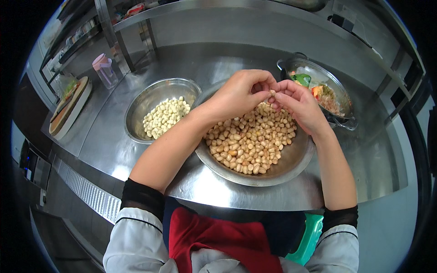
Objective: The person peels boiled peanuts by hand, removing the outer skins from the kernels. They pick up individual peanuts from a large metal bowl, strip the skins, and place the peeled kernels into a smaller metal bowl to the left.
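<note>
My left hand (pixel 244 90) and my right hand (pixel 302 105) meet above the far side of a wide steel bowl (pixel 223 172). Between the thumbs and fingertips of both is a single small peanut (pixel 272 92). Tan peanuts (pixel 247 146), apparently with their skins on, fill much of the wide bowl. To its left stands a smaller steel bowl (pixel 136 117) with pale, skinless peanuts (pixel 166 116) heaped toward its right side. My left forearm passes over the gap between the bowls and hides part of each rim.
A steel pot (pixel 341 82) with food scraps stands at the back right. Far left, a clear bottle (pixel 106 73) with a pink lid is near a round cutting board (pixel 70 109) bearing a knife. A steel shelf (pixel 218 10) spans the rear; a green stool (pixel 307 239) is below.
</note>
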`<act>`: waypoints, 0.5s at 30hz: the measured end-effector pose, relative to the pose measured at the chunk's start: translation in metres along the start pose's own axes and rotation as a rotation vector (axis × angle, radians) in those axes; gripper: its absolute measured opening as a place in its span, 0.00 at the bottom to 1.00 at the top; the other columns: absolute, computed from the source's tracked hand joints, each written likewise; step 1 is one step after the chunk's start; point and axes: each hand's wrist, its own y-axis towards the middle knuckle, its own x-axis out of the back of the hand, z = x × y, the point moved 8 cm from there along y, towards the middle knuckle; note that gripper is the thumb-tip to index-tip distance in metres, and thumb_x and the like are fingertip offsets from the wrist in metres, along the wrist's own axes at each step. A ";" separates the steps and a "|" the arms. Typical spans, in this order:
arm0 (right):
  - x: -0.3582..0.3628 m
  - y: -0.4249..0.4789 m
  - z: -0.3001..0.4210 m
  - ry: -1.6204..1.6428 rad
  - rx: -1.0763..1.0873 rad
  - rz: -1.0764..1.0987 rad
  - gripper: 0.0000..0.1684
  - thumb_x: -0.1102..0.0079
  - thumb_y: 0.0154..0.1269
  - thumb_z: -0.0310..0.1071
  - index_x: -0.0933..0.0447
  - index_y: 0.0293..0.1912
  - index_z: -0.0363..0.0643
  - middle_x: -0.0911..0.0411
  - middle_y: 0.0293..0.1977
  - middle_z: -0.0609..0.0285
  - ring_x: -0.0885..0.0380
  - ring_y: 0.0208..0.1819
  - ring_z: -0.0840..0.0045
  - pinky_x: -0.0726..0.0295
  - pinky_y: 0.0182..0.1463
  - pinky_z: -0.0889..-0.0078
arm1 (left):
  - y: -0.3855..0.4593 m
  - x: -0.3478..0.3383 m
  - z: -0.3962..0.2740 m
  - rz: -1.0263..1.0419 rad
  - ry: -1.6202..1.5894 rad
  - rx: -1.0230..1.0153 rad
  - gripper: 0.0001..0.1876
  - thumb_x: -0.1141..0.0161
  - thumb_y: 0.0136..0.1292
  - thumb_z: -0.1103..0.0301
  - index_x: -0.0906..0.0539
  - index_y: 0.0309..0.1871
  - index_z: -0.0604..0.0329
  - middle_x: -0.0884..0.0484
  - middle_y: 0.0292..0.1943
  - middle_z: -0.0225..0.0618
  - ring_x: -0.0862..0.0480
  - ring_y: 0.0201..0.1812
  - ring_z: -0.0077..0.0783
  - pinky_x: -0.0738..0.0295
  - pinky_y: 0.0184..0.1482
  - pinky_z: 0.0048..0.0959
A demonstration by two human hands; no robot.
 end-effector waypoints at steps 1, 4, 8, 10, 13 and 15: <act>0.000 0.001 -0.002 -0.029 -0.006 0.003 0.09 0.42 0.71 0.34 0.24 0.46 0.39 0.19 0.37 0.65 0.22 0.38 0.86 0.23 0.45 0.81 | 0.000 0.000 -0.001 -0.001 0.014 -0.006 0.07 0.39 0.65 0.73 0.19 0.44 0.66 0.21 0.29 0.29 0.23 0.33 0.19 0.26 0.38 0.22; 0.001 0.001 -0.004 -0.075 -0.040 0.000 0.09 0.43 0.71 0.35 0.24 0.43 0.39 0.19 0.34 0.65 0.22 0.36 0.86 0.23 0.43 0.82 | -0.002 0.001 -0.006 -0.015 0.062 -0.044 0.06 0.39 0.64 0.75 0.19 0.43 0.66 0.20 0.30 0.32 0.21 0.34 0.23 0.24 0.38 0.25; 0.001 0.001 -0.004 -0.097 -0.049 -0.004 0.09 0.42 0.71 0.36 0.23 0.41 0.40 0.19 0.32 0.65 0.22 0.34 0.86 0.23 0.41 0.82 | -0.002 -0.001 -0.014 -0.031 0.145 -0.121 0.06 0.38 0.62 0.77 0.20 0.41 0.66 0.18 0.32 0.36 0.19 0.34 0.27 0.23 0.40 0.27; 0.001 0.000 -0.003 -0.088 -0.034 0.014 0.09 0.42 0.71 0.36 0.23 0.41 0.40 0.19 0.33 0.65 0.22 0.34 0.86 0.23 0.41 0.82 | -0.003 -0.003 -0.015 -0.024 0.169 -0.130 0.05 0.38 0.61 0.77 0.20 0.40 0.66 0.18 0.32 0.37 0.18 0.35 0.28 0.23 0.40 0.27; -0.001 -0.001 0.000 -0.066 -0.028 0.030 0.09 0.41 0.71 0.36 0.23 0.42 0.40 0.19 0.33 0.65 0.22 0.34 0.86 0.23 0.41 0.83 | -0.004 -0.004 -0.017 -0.007 0.147 -0.119 0.05 0.38 0.61 0.78 0.21 0.39 0.66 0.18 0.32 0.37 0.18 0.35 0.28 0.23 0.40 0.27; -0.001 -0.001 0.001 -0.057 -0.029 0.036 0.09 0.41 0.71 0.36 0.23 0.42 0.40 0.19 0.33 0.65 0.22 0.34 0.86 0.23 0.41 0.83 | -0.004 -0.002 -0.016 0.005 0.102 -0.094 0.05 0.37 0.61 0.78 0.21 0.39 0.66 0.18 0.32 0.36 0.18 0.35 0.28 0.22 0.40 0.27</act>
